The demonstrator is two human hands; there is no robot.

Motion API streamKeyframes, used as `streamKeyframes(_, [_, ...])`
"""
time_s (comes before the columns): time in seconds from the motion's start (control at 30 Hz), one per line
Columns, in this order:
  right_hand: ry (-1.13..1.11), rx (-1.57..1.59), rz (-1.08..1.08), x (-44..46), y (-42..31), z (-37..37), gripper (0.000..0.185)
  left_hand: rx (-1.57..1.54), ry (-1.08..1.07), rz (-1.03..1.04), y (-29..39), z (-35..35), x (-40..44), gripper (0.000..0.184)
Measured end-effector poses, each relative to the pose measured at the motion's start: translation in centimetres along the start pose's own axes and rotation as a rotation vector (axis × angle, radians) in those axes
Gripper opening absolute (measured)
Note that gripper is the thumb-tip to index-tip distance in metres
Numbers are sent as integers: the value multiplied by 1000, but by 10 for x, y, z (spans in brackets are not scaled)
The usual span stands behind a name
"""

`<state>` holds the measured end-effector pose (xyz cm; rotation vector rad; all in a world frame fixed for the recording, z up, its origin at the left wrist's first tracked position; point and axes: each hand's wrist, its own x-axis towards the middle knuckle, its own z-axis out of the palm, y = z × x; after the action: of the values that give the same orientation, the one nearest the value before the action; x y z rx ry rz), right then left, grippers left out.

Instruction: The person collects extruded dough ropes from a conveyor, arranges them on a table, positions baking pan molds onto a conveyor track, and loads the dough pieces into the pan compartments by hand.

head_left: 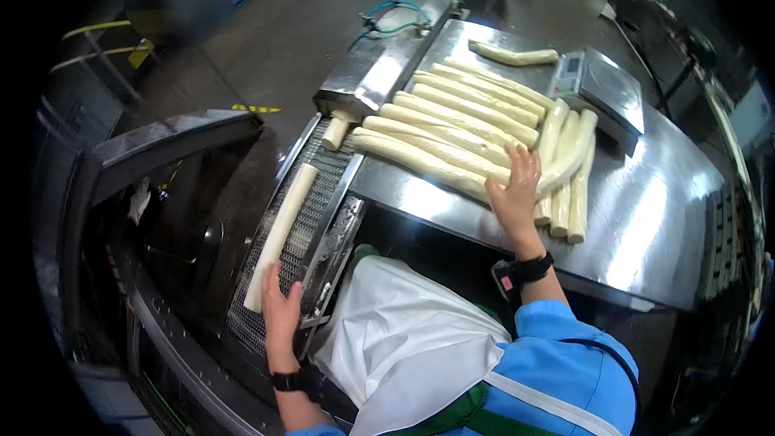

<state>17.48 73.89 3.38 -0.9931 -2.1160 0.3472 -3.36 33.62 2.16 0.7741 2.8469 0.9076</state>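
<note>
My left grip [281,307], fingers loosely spread, lies against the lower end of a pale roll [286,214] on the mesh belt [306,226], left of centre. My right grip [517,194], fingers spread too, rests on the stacked rolls [420,163] mid-frame on the tabletop [638,222], below the scale [617,85]. They look soft, so I'd use light, flat fingers.

white log [282,226] | straight, lengthwise on belt [318,203] | yellowish logs [432,160] | mostly rowed on table [638,226]
</note>
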Motion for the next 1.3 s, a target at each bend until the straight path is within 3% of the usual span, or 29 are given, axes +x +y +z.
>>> streamKeyframes(0.13, [-270, 89, -179, -16, -29, 28, 67, 273, 178, -77, -71, -14, 11, 60])
streamKeyframes(0.2, [-417, 4, -212, -14, -34, 37, 78, 273, -10, -308, -91, -25, 7, 60])
streamKeyframes(0.23, [-427, -85, -208, -13, -28, 45, 82, 324, 118, -183, -106, -20, 1, 59])
streamKeyframes(0.3, [-565, -208, -67, 0, -28, 39, 89, 372, 27, -346, -72, -33, 0, 53])
streamKeyframes(0.37, [-314, -440, -272, 1, 11, 65, 93, 219, 177, -295, -56, -32, -11, 44])
streamKeyframes(0.4, [-332, -494, -273, 10, 16, 70, 94, 196, 275, -288, -69, -17, -16, 39])
streamKeyframes(0.47, [-438, -615, -205, 22, 17, 68, 96, -19, 182, -412, -41, -21, -24, 36])
streamKeyframes(0.5, [-475, -678, -205, 27, 19, 69, 98, -16, 229, -372, -41, -6, -28, 35])
streamKeyframes(0.53, [-504, -710, -221, 29, 19, 67, 99, -36, 95, -440, -30, -5, -27, 41])
streamKeyframes(0.57, [-474, -680, -371, 40, 52, 84, 100, 86, 88, -313, -33, 4, -27, 44])
streamKeyframes(0.6, [-679, -617, -246, 43, 10, 52, 102, 126, 59, -356, -29, 5, -26, 44])
streamKeyframes(0.63, [-438, -678, -596, 30, 59, 50, 85, 159, 22, -396, -27, 4, -27, 44])
streamKeyframes(0.67, [-432, -650, -673, 33, 35, 53, 85, 140, 52, -376, -34, 6, -30, 44])
streamKeyframes(0.7, [-545, -666, -666, 38, 16, 50, 90, 125, 69, -348, -43, 9, -34, 44])
streamKeyframes(0.73, [-549, -671, -687, 40, 12, 51, 90, 132, 201, -281, -44, 7, -42, 47])
streamKeyframes(0.83, [-505, -697, -756, 35, 12, 51, 93, 87, 98, -334, -45, -28, -66, 48])
streamKeyframes(0.9, [-483, -708, -767, 37, 14, 51, 95, 112, 221, -343, -64, -24, -82, 48])
streamKeyframes(0.93, [-465, -711, -773, 37, 17, 50, 95, 154, 154, -390, -74, -24, -87, 51])
streamKeyframes(1.1, [-251, -699, -893, 35, 49, 48, 100, 227, 260, -525, -84, -44, -136, 46])
streamKeyframes(1.17, [-390, -756, -755, 28, 19, 33, 93, 231, 257, -526, -82, -42, -142, 45])
streamKeyframes(1.23, [-559, -732, -441, 34, 34, 52, 103, 325, 370, -514, -87, -35, -147, 44])
streamKeyframes(1.3, [-566, -698, -405, 29, 27, 47, 102, 270, 330, -541, -87, -36, -145, 44])
